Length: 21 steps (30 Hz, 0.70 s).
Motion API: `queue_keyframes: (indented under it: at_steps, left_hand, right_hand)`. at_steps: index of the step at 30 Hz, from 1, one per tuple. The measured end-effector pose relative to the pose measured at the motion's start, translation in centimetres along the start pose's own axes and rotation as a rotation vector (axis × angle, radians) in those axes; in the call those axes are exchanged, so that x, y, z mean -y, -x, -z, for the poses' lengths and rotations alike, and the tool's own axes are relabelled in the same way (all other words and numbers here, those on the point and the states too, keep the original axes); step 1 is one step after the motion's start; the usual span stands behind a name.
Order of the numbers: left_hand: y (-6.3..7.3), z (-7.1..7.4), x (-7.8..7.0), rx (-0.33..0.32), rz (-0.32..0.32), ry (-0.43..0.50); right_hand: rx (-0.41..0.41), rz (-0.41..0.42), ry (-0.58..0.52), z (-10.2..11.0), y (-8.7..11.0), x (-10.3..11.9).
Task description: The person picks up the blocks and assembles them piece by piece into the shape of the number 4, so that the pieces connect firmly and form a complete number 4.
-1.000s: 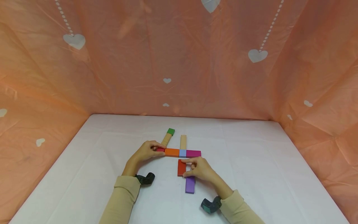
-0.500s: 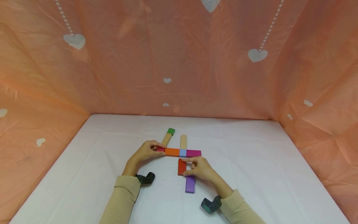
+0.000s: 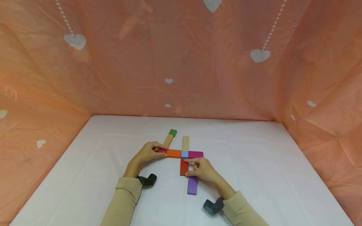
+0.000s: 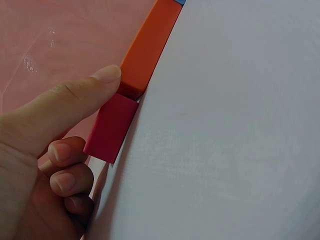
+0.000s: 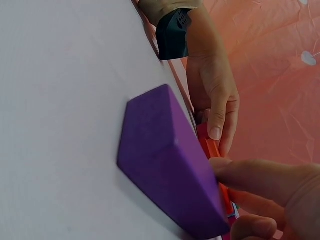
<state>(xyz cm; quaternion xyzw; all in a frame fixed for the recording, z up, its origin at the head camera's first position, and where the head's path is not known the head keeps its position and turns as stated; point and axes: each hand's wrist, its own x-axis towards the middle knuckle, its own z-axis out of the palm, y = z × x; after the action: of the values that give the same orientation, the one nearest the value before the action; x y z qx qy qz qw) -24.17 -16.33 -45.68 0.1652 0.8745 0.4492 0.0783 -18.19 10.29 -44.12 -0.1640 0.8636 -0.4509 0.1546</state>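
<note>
My left hand (image 3: 147,152) pinches a crimson block (image 4: 112,127) between thumb and forefinger at the left end of a row of wooden blocks. Beside it in that row lie an orange block (image 3: 173,153), a small light-blue block (image 3: 184,153) and a magenta block (image 3: 195,154). My right hand (image 3: 204,169) grips a red block (image 3: 184,168) lengthwise, forefinger at its far end and thumb at its near end. The red block's far end meets the row below the light-blue block. A purple block (image 3: 192,185) lies just below the right thumb, large in the right wrist view.
A plain wooden block (image 3: 185,143) extends away from the light-blue one. Another plain block (image 3: 168,141) slants up from the row's left end, with a green block (image 3: 173,132) at its tip. The white tabletop (image 3: 254,163) backs onto an orange curtain (image 3: 181,62) with hearts.
My right hand has slid the red block slightly away from me, closing the gap to the row. The left hand has stayed in place.
</note>
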Motion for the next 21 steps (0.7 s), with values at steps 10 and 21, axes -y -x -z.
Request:
queue_keyframes:
  at_steps: [10, 21]
  left_hand:
    - [0.08, 0.05, -0.13, 0.005, 0.003, 0.007]
    - [0.01, 0.09, -0.02, 0.005, -0.009, 0.035]
  right_hand:
    - [-0.011, -0.020, -0.006, -0.04, 0.05, 0.16]
    - [-0.014, -0.025, -0.013, -0.03, 0.11, 0.01]
